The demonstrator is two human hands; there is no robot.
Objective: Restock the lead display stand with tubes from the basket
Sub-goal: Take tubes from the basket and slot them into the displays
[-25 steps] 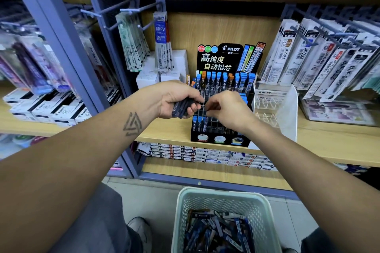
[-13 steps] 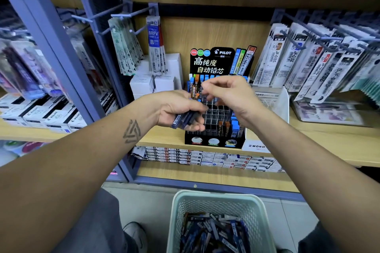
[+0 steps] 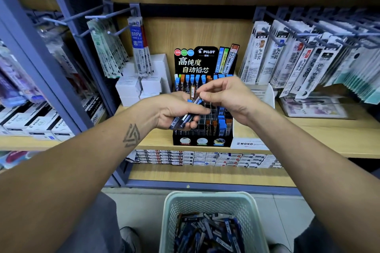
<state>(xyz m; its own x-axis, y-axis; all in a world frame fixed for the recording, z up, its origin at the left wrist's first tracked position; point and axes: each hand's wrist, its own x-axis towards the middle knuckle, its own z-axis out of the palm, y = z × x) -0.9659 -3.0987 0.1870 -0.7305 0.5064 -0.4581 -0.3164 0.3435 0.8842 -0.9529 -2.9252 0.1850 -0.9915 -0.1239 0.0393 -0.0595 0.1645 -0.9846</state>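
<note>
The left hand [image 3: 174,112] curls around a small bundle of slim dark-blue plastic lead tubes [image 3: 185,120], thumb laid across them, their flat ends sticking out below the palm. The right hand [image 3: 224,96] meets it from the other side, its thumb and forefinger pinching the blue-capped tip of one tube [image 3: 196,100] that slants up out of the bundle. Both hands hover just in front of the black cardboard lead display stand [image 3: 202,141] — a stepped block with a grid of square slots, some holding upright tubes with blue or orange caps, several slots in the middle bare. The stand sits on a pale wood-grain shelf [image 3: 308,139]. Just left of the stand are stacked plain white cardboard boxes [image 3: 135,88]; further left, glossy refill packets [image 3: 109,51] hang from grey metal hooks. Right of the stand hang long white refill packets [image 3: 287,55]. Below the stand, on the tiled floor, stands a pale-green perforated plastic basket [image 3: 170,222] with rounded corners, heaped with loose dark-blue tubes [image 3: 207,234].
</note>
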